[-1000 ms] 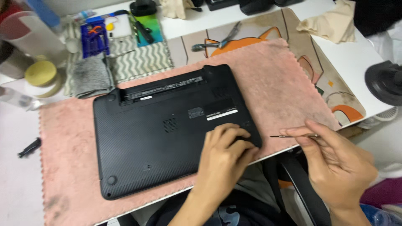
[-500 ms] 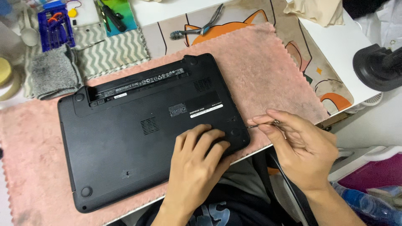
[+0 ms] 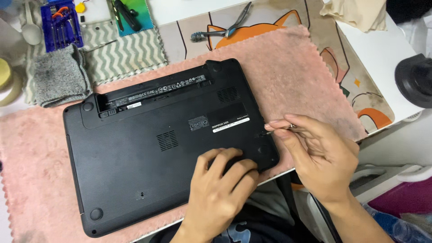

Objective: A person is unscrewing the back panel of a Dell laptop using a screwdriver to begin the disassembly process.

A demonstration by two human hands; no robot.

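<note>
Laptop (image 3: 153, 148), black, lies bottom side up on a pink fleece mat (image 3: 310, 85) that covers the desk; its near right corner sits at the mat's front edge. Left hand (image 3: 220, 189) rests flat on the underside near that corner, fingers spread and pressing on the shell, gripping nothing. Right hand (image 3: 319, 153) is just beside the laptop's right edge, thumb and fingertips pinched together on a thin screwdriver (image 3: 270, 132), whose tip touches the base by the right edge. Behind the laptop, a cat-patterned desk pad (image 3: 333, 58) shows from under the mat. A zigzag-patterned cloth (image 3: 126, 56) lies at the rear left, with a grey folded cloth (image 3: 58, 81) just beside it. A blue tool case (image 3: 60, 24) stands open at the far left rear. Pliers (image 3: 225, 29) lie on the desk pad, well apart from both hands.
</note>
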